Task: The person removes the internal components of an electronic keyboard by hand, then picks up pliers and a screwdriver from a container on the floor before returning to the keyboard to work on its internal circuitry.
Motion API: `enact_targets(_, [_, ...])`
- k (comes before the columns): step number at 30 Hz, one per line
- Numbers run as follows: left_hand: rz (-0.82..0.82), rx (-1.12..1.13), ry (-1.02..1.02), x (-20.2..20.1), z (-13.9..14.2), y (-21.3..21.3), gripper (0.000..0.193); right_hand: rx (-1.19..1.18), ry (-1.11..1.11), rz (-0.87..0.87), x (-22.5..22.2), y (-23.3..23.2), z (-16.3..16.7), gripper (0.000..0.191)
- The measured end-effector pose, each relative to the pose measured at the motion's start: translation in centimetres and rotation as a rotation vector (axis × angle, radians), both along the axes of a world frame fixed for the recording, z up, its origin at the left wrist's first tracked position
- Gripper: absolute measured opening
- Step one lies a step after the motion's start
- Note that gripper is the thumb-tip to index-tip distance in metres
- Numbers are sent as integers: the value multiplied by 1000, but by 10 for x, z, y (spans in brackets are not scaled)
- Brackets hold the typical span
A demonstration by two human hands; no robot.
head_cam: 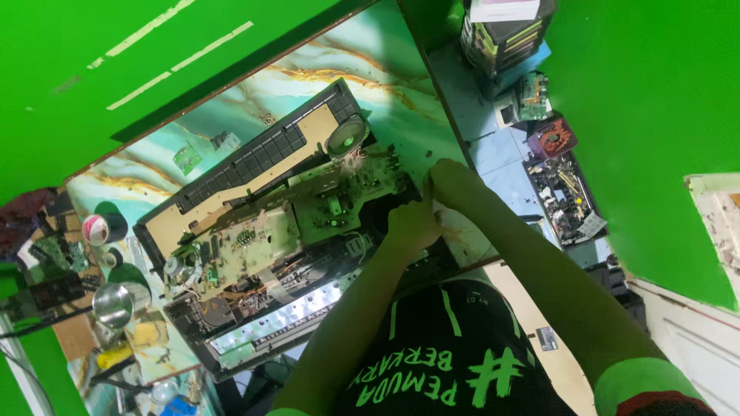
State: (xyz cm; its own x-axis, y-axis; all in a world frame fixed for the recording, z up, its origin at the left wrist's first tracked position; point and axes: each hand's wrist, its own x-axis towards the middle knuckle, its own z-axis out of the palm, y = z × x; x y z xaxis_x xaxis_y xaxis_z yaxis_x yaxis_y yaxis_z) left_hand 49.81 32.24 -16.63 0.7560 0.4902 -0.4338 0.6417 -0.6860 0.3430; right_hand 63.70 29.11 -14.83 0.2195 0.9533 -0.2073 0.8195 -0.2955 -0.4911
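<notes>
An opened electronic keyboard [254,154] lies diagonally on a marbled table [385,69], its black case back up. Green circuit boards [339,192] and a round speaker [347,137] are exposed inside. My left hand [412,223] is curled at the right end of the circuit boards and seems to grip their edge. My right hand [455,181] lies just beyond it at the keyboard's right corner, touching the left hand. Its fingers are hidden, so I cannot tell what it holds.
A tape roll [104,227], a metal bowl [116,304] and small parts crowd the table's left end. A small green board [186,158] lies above the keyboard. At right, a side surface holds a stack of boxes [505,35], loose boards [532,96] and a tray of components [566,196].
</notes>
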Motion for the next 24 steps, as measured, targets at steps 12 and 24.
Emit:
enact_targets(12, [0, 121, -89, -3, -2, -5, 83, -6, 32, 120, 7, -15, 1, 14])
enact_targets(24, [-42, -65, 39, -2, 6, 9, 79, -11, -23, 143, 1, -17, -1, 20])
